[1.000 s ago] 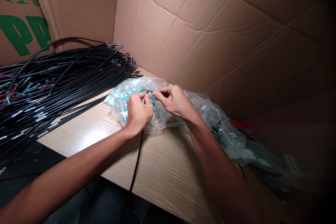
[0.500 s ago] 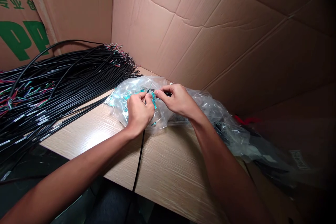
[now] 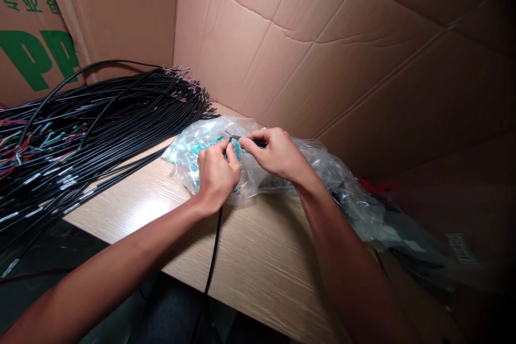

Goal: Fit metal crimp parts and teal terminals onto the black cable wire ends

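My left hand (image 3: 217,172) is closed around a black cable (image 3: 212,258) that runs down from the fist over the front edge of the wooden table (image 3: 258,263). The cable's stripped end with thin coloured wires shows just above the thumb. My right hand (image 3: 276,155) pinches a small black part (image 3: 258,143) and holds it against that cable end. Both hands hover over a clear plastic bag (image 3: 193,145) with small teal pieces inside.
A large bundle of black cables (image 3: 80,118) with coloured stripped ends lies across the left of the table. Another crumpled plastic bag (image 3: 355,199) with dark parts lies at the right. Cardboard walls (image 3: 322,48) close in the back and sides.
Both hands have shifted slightly to the right and stayed together at the cable end. The camera has moved a little.
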`<state>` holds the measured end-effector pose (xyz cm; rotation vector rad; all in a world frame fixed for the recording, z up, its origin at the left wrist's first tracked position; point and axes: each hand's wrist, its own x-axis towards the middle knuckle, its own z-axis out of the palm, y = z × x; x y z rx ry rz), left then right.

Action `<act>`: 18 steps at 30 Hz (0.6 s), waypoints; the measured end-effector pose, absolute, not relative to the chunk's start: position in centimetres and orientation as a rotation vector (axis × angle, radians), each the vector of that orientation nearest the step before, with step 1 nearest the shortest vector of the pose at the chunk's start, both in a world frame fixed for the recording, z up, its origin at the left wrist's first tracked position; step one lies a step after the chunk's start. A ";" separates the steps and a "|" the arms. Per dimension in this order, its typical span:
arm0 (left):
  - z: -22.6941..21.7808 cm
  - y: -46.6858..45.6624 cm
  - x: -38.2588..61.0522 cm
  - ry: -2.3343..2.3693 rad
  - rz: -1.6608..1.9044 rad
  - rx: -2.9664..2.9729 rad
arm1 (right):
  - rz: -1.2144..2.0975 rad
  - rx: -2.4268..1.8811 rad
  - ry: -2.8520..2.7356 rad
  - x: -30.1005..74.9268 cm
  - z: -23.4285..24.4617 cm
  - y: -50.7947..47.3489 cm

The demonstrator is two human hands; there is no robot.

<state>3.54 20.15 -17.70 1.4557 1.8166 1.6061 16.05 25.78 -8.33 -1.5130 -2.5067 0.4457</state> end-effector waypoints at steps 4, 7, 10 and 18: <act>-17.7 20.0 3.6 1.886 1.576 1.516 | 0.452 -1.566 -2.511 15.7 -7.6 25.4; -17.6 19.9 3.5 1.955 1.516 1.565 | 0.422 -1.609 -2.508 15.3 -7.1 25.1; -17.3 19.8 3.4 1.997 1.454 1.602 | 0.420 -1.659 -2.493 15.1 -6.9 25.0; -17.2 19.8 3.5 2.024 1.377 1.619 | 0.472 -1.592 -2.459 15.9 -8.0 25.7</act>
